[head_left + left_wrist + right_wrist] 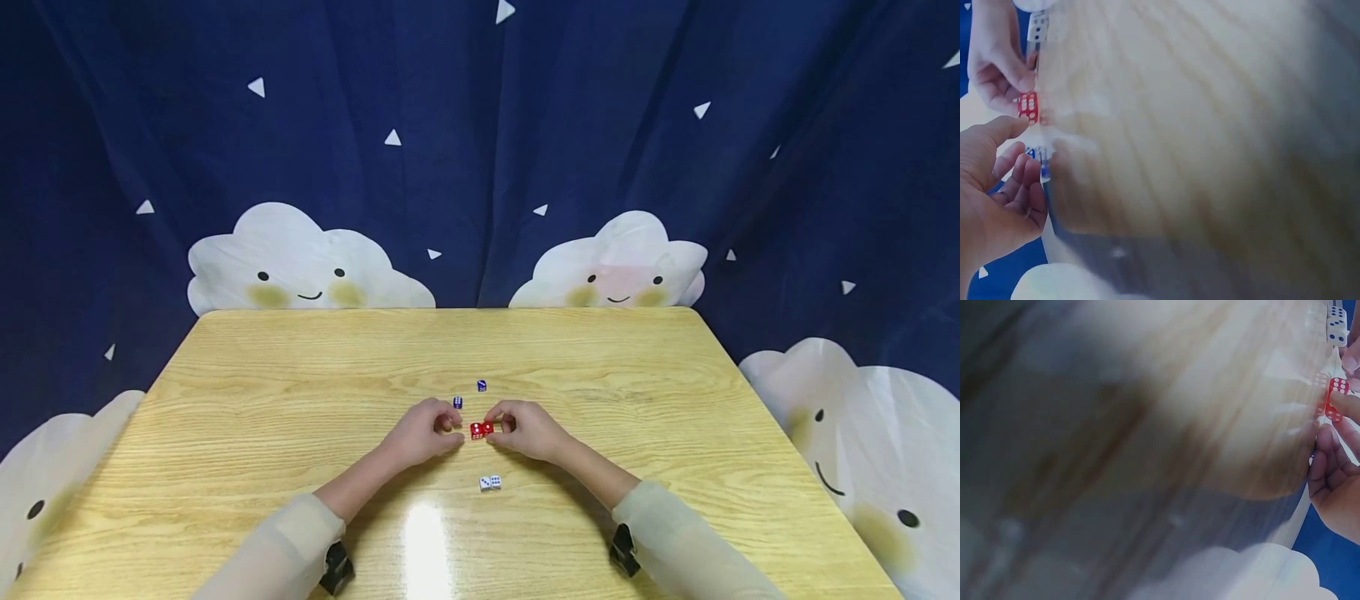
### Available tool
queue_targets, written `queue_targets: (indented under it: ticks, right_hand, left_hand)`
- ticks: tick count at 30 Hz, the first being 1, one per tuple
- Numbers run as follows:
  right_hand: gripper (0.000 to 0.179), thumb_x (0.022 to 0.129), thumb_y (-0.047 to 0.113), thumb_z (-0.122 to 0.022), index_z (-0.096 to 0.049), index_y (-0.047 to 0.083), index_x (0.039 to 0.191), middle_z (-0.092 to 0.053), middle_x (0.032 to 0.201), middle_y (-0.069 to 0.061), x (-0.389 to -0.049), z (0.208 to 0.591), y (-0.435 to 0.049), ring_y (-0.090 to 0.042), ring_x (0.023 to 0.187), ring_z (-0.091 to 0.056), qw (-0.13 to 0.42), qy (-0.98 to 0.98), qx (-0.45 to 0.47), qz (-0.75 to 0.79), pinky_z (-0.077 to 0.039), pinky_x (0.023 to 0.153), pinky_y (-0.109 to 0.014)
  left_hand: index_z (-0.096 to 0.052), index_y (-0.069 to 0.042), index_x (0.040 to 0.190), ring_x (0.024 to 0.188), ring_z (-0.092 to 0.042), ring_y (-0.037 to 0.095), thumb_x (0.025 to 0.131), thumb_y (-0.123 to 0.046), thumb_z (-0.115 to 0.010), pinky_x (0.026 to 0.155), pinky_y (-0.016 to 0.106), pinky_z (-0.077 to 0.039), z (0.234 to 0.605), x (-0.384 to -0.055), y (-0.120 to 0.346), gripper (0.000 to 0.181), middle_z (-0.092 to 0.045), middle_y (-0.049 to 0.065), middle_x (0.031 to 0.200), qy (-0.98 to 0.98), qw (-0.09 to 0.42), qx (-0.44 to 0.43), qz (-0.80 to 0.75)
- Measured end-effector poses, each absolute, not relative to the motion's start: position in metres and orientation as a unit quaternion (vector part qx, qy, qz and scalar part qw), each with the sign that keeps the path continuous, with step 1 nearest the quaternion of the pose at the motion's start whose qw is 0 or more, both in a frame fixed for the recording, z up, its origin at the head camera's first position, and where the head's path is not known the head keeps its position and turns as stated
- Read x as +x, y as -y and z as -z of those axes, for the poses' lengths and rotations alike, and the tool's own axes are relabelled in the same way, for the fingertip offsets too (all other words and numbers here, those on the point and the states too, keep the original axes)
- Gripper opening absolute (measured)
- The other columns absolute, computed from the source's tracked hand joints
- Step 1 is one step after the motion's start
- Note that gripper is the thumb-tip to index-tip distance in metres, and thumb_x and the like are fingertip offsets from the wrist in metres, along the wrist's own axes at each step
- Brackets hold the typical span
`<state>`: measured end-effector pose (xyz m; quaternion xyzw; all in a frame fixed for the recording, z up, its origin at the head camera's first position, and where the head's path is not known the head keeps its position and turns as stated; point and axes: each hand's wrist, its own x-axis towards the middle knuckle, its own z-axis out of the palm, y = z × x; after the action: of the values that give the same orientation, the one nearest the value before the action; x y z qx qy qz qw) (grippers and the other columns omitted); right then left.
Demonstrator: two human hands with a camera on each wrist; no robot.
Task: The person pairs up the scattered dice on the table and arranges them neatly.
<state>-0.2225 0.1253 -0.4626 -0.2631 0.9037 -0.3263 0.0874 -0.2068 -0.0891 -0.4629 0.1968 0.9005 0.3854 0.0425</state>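
Thumb and index of the right hand [531,429] pinch the right red die [488,427] near and far side, gap about one die wide. Left red die [476,431] sits flush against it, on the left-hand side of the pinch. Left hand [423,431]: thumb and index curved, clear gap between the tips, nothing held; tips point at the left red die, just beside it; contact, can't tell. Both red dice are on the table [300,375], between the hands. Near blue die [457,402] is just beyond the left fingertips, far blue die [482,386] further out past the pinch. White dice [485,483] lie side by side, on the wearer's side of the grip.
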Motion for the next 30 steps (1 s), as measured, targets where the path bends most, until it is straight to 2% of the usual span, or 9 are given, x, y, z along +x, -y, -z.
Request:
queue_targets:
  ticks: [12,22,30]
  right_hand:
    - [0.020,0.075,0.022,-0.069,-0.062,0.015,0.093,-0.050,0.061,0.008,-0.222,0.465,-0.126,-0.002,0.054,-0.043,0.081,-0.907,-0.263,0.318,-0.037,0.048,-0.017]
    - [0.021,0.075,0.022,-0.069,-0.062,0.015,0.093,-0.050,0.061,0.007,-0.222,0.466,-0.126,-0.002,0.053,-0.043,0.076,-0.908,-0.264,0.317,-0.037,0.048,-0.017]
    - [0.021,0.075,0.023,-0.069,-0.063,0.015,0.093,-0.049,0.060,0.008,-0.222,0.466,-0.126,-0.001,0.053,-0.042,0.069,-0.908,-0.267,0.316,-0.036,0.049,-0.017]
  left_hand:
    - [-0.064,-0.011,0.090,0.070,-0.050,0.010,0.075,-0.021,-0.068,0.065,0.024,-0.043,0.454,-0.225,0.099,0.019,-0.054,0.000,0.079,-0.918,0.003,0.124,-0.378]
    - [-0.064,-0.009,0.095,0.075,-0.052,0.015,0.074,-0.021,-0.068,0.069,0.027,-0.044,0.455,-0.235,0.094,0.025,-0.057,0.004,0.084,-0.929,0.007,0.138,-0.344]
    - [-0.066,-0.011,0.095,0.078,-0.053,0.013,0.073,-0.024,-0.070,0.072,0.028,-0.045,0.461,-0.243,0.094,0.026,-0.057,0.002,0.083,-0.930,0.015,0.158,-0.332]
